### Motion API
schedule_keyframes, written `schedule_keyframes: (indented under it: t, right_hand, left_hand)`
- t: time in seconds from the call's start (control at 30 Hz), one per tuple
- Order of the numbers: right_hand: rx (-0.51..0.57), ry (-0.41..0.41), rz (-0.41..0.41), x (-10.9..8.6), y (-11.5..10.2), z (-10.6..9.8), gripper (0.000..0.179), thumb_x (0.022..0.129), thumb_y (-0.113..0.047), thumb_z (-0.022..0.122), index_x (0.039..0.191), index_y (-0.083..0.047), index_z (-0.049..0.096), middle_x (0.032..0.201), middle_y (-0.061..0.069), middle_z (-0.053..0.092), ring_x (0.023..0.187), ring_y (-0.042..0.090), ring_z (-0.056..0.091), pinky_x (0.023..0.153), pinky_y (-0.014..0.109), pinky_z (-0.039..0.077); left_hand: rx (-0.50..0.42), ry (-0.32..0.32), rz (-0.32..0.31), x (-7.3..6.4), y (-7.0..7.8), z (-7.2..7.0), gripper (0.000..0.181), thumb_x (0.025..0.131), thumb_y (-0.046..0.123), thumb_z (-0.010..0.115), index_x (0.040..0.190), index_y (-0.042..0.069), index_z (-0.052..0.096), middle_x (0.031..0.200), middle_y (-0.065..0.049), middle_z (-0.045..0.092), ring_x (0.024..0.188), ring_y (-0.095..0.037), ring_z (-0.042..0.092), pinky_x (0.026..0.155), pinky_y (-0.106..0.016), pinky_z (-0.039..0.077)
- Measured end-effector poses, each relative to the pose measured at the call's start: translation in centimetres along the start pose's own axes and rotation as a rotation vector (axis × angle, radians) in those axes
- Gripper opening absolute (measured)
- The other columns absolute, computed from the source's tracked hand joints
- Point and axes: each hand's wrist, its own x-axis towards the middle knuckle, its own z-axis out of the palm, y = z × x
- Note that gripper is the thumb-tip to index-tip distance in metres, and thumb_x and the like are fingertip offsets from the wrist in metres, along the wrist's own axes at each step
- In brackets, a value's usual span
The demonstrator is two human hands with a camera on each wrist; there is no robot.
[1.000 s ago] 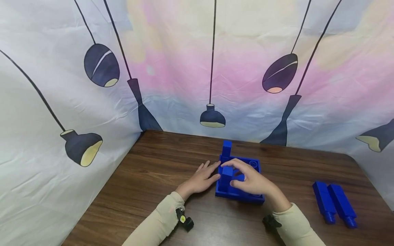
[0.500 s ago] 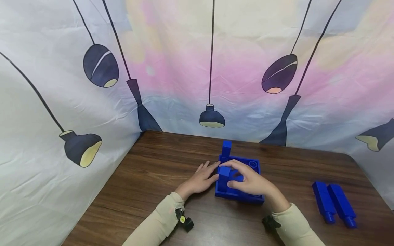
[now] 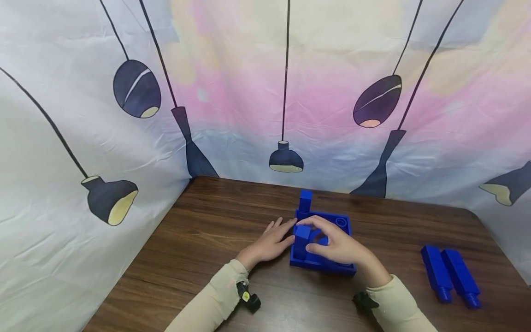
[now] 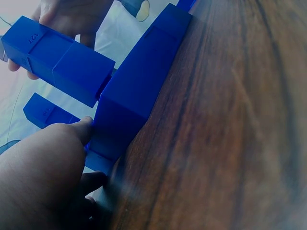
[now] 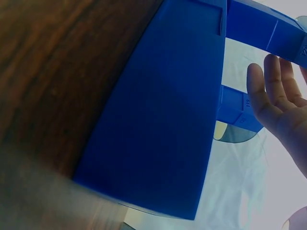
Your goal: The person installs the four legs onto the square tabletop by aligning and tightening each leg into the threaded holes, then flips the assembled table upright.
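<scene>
A shallow blue square tray with round sockets lies on the wooden table. My right hand holds an upright blue square post over the tray's near left corner, thumb on its near side and fingers curled round behind. In the left wrist view that post bears the number 127 and its lower end is right at the tray's edge. My left hand lies with fairly straight fingers against the tray's left side. A second blue post stands at the far left corner.
Two more blue posts with round ends lie side by side on the table to the right. A ring-shaped socket shows in the tray's far right corner. A cloth printed with lamps hangs behind the table.
Over the first half second the near post shifted slightly left with my right hand. Since then both hands and the post look almost the same.
</scene>
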Motion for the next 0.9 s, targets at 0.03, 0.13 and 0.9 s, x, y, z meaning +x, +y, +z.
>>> schedule_keyframes:
  t: [0.03, 0.13, 0.9]
  right_hand:
    - [0.004, -0.002, 0.004, 0.01, 0.01, -0.02, 0.051, 0.103, -0.017, 0.072, 0.15, -0.009, 0.053, 0.152, 0.016, 0.052, 0.127, 0.035, 0.057, 0.093, 0.044, 0.058]
    - [0.018, -0.009, 0.013, 0.1, 0.02, -0.04, 0.051, 0.102, -0.019, 0.072, 0.148, -0.009, 0.053, 0.151, 0.016, 0.053, 0.131, 0.038, 0.055, 0.095, 0.045, 0.057]
    - [0.031, 0.008, 0.034, 0.09, 0.25, 0.45, 0.048, 0.102, -0.022, 0.073, 0.144, -0.008, 0.053, 0.146, 0.016, 0.056, 0.133, 0.038, 0.053, 0.098, 0.051, 0.055]
  left_hand:
    - [-0.001, -0.001, 0.0, 0.0, 0.0, 0.01, 0.061, 0.115, 0.042, 0.042, 0.169, 0.017, 0.027, 0.171, -0.01, 0.03, 0.162, -0.037, 0.007, 0.129, -0.055, 0.002]
    - [0.001, 0.001, 0.001, 0.01, 0.02, 0.02, 0.061, 0.115, 0.042, 0.042, 0.169, 0.017, 0.027, 0.171, -0.01, 0.03, 0.162, -0.038, 0.007, 0.129, -0.055, 0.002]
    - [0.013, 0.0, 0.003, -0.1, -0.13, 0.1, 0.062, 0.115, 0.043, 0.041, 0.169, 0.017, 0.027, 0.171, -0.01, 0.03, 0.162, -0.037, 0.007, 0.13, -0.054, 0.002]
